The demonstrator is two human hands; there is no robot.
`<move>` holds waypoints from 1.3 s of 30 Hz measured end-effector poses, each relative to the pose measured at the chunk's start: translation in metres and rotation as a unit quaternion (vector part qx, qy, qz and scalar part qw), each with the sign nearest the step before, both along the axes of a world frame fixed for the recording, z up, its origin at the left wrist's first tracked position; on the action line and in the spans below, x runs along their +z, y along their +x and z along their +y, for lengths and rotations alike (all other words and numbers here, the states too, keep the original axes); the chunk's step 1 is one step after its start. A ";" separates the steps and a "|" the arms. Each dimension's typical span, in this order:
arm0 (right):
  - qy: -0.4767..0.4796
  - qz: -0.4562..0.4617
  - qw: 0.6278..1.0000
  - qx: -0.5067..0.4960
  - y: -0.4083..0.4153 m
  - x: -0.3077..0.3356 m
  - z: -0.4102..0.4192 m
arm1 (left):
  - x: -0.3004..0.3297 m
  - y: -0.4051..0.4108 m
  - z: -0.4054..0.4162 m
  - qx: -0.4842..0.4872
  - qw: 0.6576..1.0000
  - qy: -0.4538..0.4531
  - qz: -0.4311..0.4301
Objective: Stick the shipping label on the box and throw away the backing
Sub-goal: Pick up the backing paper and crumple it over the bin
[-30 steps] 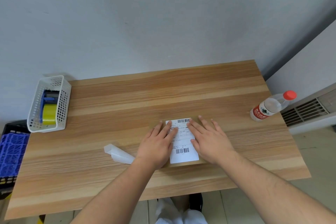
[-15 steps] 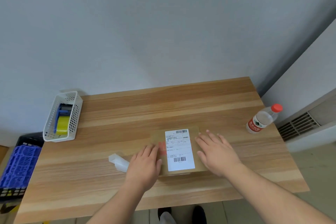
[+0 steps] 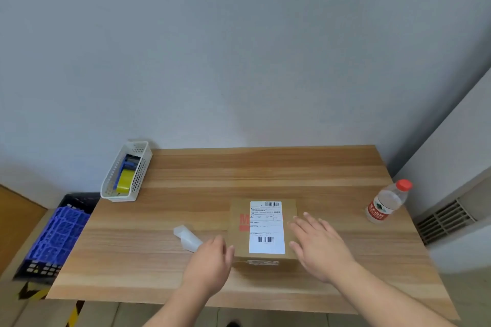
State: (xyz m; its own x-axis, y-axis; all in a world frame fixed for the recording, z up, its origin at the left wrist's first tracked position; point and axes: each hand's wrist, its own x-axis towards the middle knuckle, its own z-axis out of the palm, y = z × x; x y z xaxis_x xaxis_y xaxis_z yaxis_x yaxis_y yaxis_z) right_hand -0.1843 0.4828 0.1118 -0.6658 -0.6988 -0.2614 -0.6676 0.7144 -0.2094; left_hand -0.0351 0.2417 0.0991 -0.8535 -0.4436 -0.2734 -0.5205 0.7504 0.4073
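A small brown cardboard box (image 3: 237,244) sits near the front middle of the wooden table (image 3: 265,167). A white shipping label (image 3: 266,228) with barcodes lies flat on its top. The curled, translucent white backing (image 3: 186,237) rests on the table just left of the box. My left hand (image 3: 210,265) hovers between the backing and the box's left side, fingers loosely apart, holding nothing. My right hand (image 3: 318,244) is spread open at the box's right edge, also holding nothing.
A white perforated basket (image 3: 110,183) with a tape dispenser and yellow tape stands at the table's back left. A water bottle with a red cap (image 3: 386,203) lies at the right edge. A blue-and-black crate (image 3: 57,233) sits on the floor left of the table.
Both hands have come off the label and moved apart to the box's sides. The head camera has tilted up and pulled back, showing more wall.
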 end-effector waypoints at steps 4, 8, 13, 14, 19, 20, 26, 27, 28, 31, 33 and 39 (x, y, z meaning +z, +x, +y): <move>0.004 0.015 1.000 0.008 0.016 0.004 -0.006 | 0.002 0.021 -0.004 0.036 0.999 0.015 0.003; 0.005 0.019 0.999 0.030 0.042 0.004 -0.027 | -0.001 0.053 -0.016 0.060 0.998 0.000 -0.002; 0.008 -0.002 0.997 0.077 0.083 0.011 -0.080 | -0.008 0.104 -0.046 0.110 0.994 0.018 0.002; 0.007 0.002 0.996 0.085 0.092 0.011 -0.093 | -0.009 0.117 -0.054 0.126 0.992 0.024 0.001; 0.008 -0.005 0.995 0.097 0.129 0.003 -0.148 | -0.010 0.171 -0.089 0.172 0.984 0.043 0.007; 0.011 -0.007 0.995 0.100 0.135 0.002 -0.160 | -0.010 0.180 -0.096 0.178 0.983 0.044 0.009; 0.031 -0.032 0.992 0.121 0.150 -0.022 -0.228 | -0.016 0.211 -0.136 0.227 0.972 0.060 0.017; 0.036 -0.038 0.991 0.121 0.149 -0.027 -0.237 | -0.017 0.212 -0.141 0.236 0.970 0.063 0.019; 0.040 -0.044 0.991 0.120 0.147 -0.032 -0.246 | -0.020 0.212 -0.146 0.245 0.967 0.067 0.019; 0.048 -0.063 0.991 0.108 0.135 -0.048 -0.271 | -0.029 0.207 -0.158 0.272 0.958 0.086 0.020; 0.045 -0.078 0.992 0.092 0.125 -0.059 -0.283 | -0.036 0.202 -0.162 0.289 0.952 0.099 0.022; 0.040 -0.093 0.992 0.076 0.103 -0.093 -0.313 | -0.059 0.184 -0.162 0.342 0.930 0.137 0.022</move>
State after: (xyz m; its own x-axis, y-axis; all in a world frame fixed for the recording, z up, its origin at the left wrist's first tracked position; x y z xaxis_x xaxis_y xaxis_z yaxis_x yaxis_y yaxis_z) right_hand -0.0818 0.1697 0.0192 -0.4894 -0.7594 -0.4287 -0.7247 0.6276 -0.2844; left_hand 0.1490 0.0796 0.0396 -0.4110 -0.8055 -0.4269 -0.8159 0.1161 0.5664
